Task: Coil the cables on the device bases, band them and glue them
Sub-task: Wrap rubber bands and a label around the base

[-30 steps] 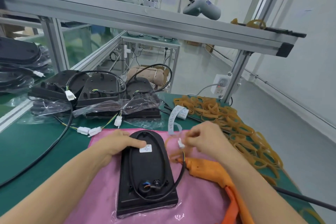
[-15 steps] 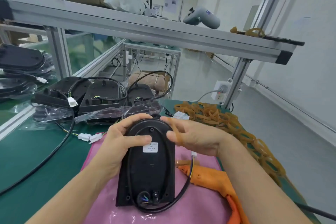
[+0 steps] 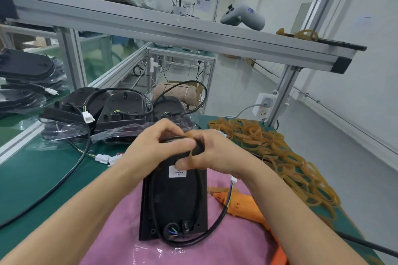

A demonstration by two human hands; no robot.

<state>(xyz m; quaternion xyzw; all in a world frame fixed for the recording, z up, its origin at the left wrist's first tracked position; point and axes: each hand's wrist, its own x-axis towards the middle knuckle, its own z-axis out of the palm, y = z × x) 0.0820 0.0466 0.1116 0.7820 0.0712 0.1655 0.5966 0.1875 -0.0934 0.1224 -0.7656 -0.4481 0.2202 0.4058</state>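
Note:
A black device base point(image 3: 174, 204) stands tilted up on a pink mat point(image 3: 120, 232), its far end raised. Its black cable point(image 3: 199, 180) runs in a loop round the base, and the white connector point(image 3: 233, 179) hangs free on the right. My left hand point(image 3: 150, 146) grips the raised far end. My right hand point(image 3: 213, 153) pinches a tan rubber band point(image 3: 190, 153) stretched over that end. The top of the base is hidden behind both hands.
A heap of tan rubber bands point(image 3: 269, 148) lies on the green bench at the right. An orange glue gun point(image 3: 243, 204) lies right of the base. More black bases point(image 3: 120, 112) in plastic bags sit behind, with loose cables and white connectors point(image 3: 103, 158).
The base's far end has been lifted off the mat. My right hand left the connector, took a rubber band and now stretches it over the base's top, where both hands meet.

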